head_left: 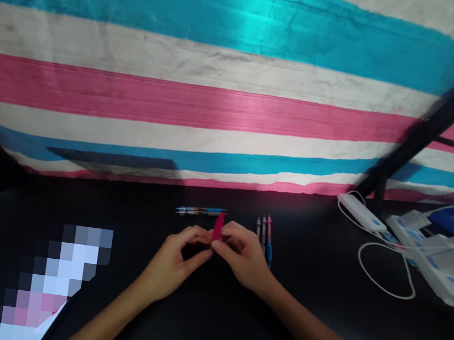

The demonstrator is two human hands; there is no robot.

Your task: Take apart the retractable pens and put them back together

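Striped pink, white, blue cloth (203, 100) backdrop, black table (303, 291)

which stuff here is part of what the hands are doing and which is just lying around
In hand:
left hand
right hand
red piece, pinched between both

Lying about:
lone pen
pen cluster
white power strips
white cable

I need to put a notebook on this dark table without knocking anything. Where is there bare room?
Bare tabletop lies between the pens and the white cable, and again left of the left hand. Crowded: the right edge with white chargers, and around both hands, where the right hand pinches a red piece.
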